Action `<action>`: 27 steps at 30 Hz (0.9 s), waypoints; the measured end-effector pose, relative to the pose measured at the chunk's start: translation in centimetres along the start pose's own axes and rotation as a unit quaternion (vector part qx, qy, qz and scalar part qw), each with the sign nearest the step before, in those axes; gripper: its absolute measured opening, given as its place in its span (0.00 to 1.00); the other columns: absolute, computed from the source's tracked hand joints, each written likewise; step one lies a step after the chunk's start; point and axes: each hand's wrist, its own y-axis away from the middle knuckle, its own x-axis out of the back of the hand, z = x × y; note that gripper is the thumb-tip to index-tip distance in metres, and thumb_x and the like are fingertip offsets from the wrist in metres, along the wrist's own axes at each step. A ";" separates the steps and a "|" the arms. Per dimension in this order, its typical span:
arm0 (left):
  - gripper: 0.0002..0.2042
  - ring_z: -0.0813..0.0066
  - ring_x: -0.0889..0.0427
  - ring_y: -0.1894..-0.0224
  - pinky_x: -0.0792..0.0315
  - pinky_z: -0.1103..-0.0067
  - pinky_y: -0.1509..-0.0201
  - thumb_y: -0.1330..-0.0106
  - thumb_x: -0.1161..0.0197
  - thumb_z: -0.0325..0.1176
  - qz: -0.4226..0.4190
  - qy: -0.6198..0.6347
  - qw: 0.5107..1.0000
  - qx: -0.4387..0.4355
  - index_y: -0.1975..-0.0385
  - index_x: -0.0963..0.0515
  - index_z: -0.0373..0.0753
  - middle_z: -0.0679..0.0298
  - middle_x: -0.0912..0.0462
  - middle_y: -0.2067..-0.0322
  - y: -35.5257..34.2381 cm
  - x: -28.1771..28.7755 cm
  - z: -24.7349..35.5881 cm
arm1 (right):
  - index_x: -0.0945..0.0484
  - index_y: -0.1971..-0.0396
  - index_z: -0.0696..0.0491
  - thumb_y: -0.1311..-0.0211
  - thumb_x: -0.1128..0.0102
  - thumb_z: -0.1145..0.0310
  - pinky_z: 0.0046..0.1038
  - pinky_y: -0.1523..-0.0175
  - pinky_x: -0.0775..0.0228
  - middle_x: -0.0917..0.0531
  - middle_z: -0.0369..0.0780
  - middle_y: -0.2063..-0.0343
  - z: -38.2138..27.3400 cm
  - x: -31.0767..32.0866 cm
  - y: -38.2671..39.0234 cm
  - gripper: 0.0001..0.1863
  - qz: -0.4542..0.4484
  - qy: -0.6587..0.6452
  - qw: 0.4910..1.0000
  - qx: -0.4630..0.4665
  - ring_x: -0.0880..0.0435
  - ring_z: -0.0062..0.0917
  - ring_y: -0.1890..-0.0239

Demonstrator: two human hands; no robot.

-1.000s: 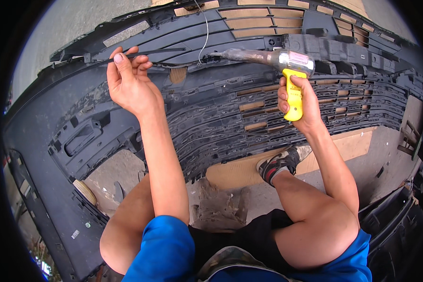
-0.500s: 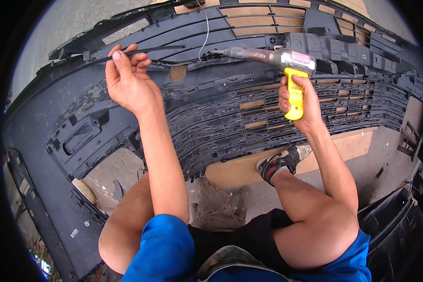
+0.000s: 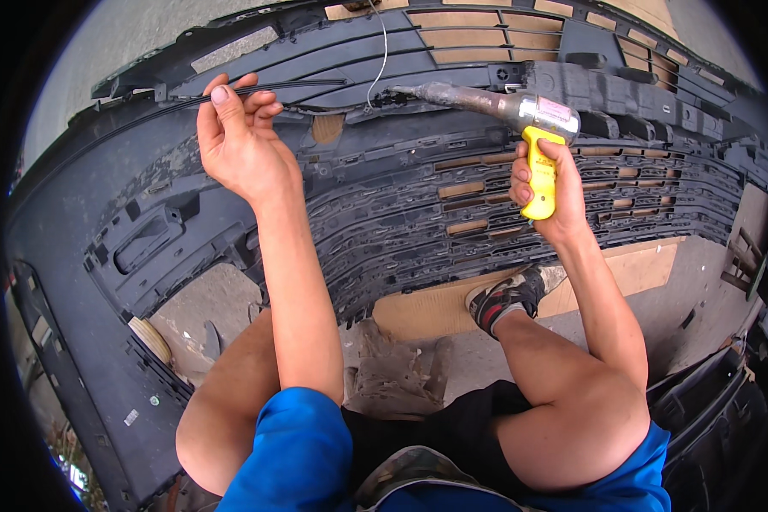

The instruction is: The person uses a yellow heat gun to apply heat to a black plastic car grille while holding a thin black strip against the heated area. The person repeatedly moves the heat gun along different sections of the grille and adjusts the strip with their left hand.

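A large dark grey car bumper with a grille lies inner side up in front of me. My left hand pinches a thin black rod that runs along the bumper's upper part. My right hand grips the yellow handle of a heat gun. Its metal nozzle points left, with the tip at the bumper's plastic near the rod's right end. A thin white wire hangs down just by the nozzle tip.
I sit on the ground with bare knees up and a shoe on a sheet of cardboard. A roll of tape lies at the lower left. Another dark bumper part is at the right.
My left hand and the rod have shifted slightly. The heat gun stays in nearly the same place at the bumper.
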 end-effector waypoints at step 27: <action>0.11 0.73 0.21 0.70 0.26 0.79 0.67 0.26 0.46 0.32 -0.005 0.015 1.000 -0.005 0.53 0.27 0.31 0.51 0.18 0.62 -0.1 -0.2 0.2 | 0.28 0.64 0.56 0.33 0.50 0.57 0.21 0.77 0.36 0.26 0.37 0.81 0.3 -1.3 -0.6 0.15 0.002 0.057 0.998 -0.002 0.30 0.21 0.84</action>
